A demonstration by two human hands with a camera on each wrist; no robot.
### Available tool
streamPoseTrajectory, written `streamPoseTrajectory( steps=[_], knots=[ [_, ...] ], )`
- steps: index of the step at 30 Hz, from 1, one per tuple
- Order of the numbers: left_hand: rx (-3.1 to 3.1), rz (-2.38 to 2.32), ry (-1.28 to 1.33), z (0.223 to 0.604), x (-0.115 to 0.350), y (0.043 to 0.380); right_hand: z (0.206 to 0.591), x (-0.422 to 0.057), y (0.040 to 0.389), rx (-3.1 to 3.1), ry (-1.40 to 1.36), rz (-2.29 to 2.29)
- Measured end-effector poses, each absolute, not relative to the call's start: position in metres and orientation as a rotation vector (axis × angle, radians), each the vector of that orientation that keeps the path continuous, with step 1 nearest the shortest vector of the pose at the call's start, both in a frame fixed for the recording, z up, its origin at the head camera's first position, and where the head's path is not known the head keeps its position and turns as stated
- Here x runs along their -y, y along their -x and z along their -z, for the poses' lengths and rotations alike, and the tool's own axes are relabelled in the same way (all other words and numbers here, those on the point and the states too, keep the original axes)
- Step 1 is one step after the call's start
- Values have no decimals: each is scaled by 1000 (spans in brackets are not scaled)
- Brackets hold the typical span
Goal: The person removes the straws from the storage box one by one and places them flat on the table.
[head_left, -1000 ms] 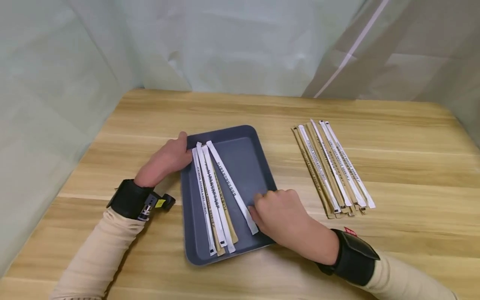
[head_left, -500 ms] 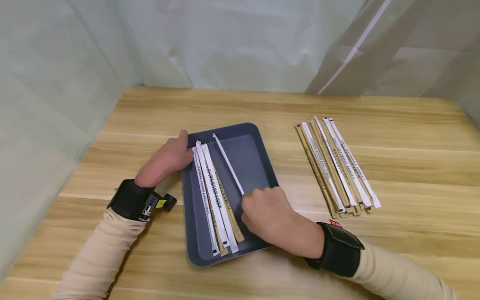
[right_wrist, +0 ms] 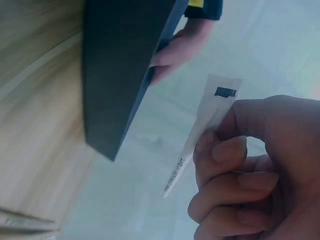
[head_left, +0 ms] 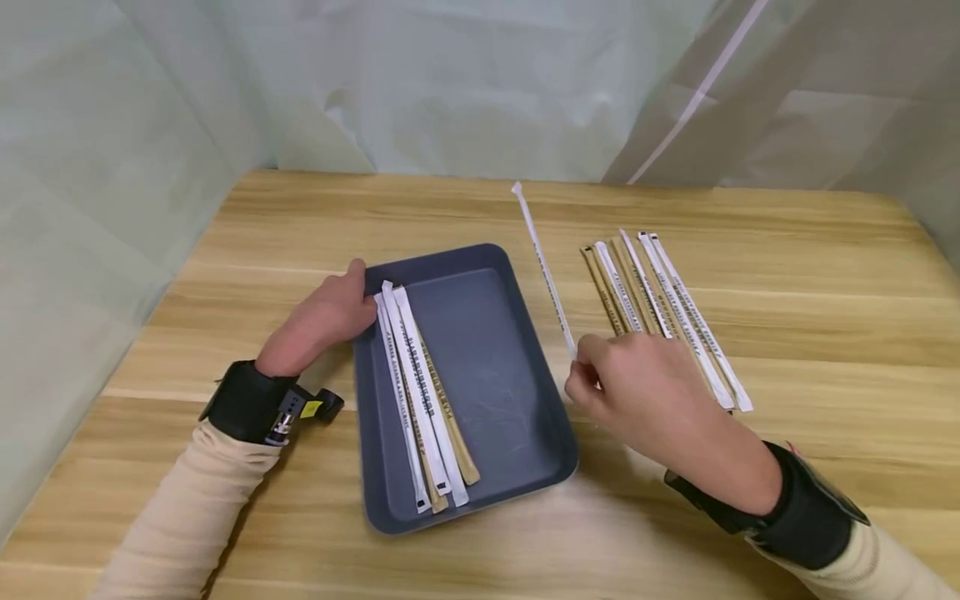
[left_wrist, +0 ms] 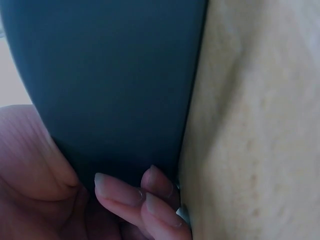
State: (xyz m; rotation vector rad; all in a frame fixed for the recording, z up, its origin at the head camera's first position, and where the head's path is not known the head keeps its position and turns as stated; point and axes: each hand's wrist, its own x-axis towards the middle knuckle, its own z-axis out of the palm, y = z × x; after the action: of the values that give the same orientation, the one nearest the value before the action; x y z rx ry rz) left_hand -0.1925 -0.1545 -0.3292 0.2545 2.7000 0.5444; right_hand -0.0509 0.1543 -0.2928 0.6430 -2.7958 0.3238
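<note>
My right hand (head_left: 648,392) pinches a white paper-wrapped straw (head_left: 547,267) between thumb and fingers. In the head view the straw slants up and away, beyond the tray's right side; the right wrist view shows its flat end with a dark printed patch above the fingers. The left hand (head_left: 322,317) grips the dark grey tray (head_left: 498,367) at its far left corner, and its fingers (left_wrist: 120,192) curl against the outer wall in the left wrist view. Several wrapped straws (head_left: 423,400), white and brown, lie along the tray's left side.
Right of the tray, a bundle of white and brown wrapped straws (head_left: 703,333) lies on the wooden table (head_left: 285,517), its near part hidden by the right hand. Pale sheeting (head_left: 465,92) hangs behind the table and along the left.
My right hand has lifted one white straw out of the tray and carried it right, past the rim toward the bundle. The left hand stays at the tray's corner.
</note>
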Motion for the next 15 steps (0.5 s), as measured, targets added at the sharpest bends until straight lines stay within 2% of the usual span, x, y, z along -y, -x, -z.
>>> streamPoseTrajectory(
  steps=[15],
  knots=[
    [-2702,-575,-251,329,154,190,320,-185,49,2814,-656,-310]
  ],
)
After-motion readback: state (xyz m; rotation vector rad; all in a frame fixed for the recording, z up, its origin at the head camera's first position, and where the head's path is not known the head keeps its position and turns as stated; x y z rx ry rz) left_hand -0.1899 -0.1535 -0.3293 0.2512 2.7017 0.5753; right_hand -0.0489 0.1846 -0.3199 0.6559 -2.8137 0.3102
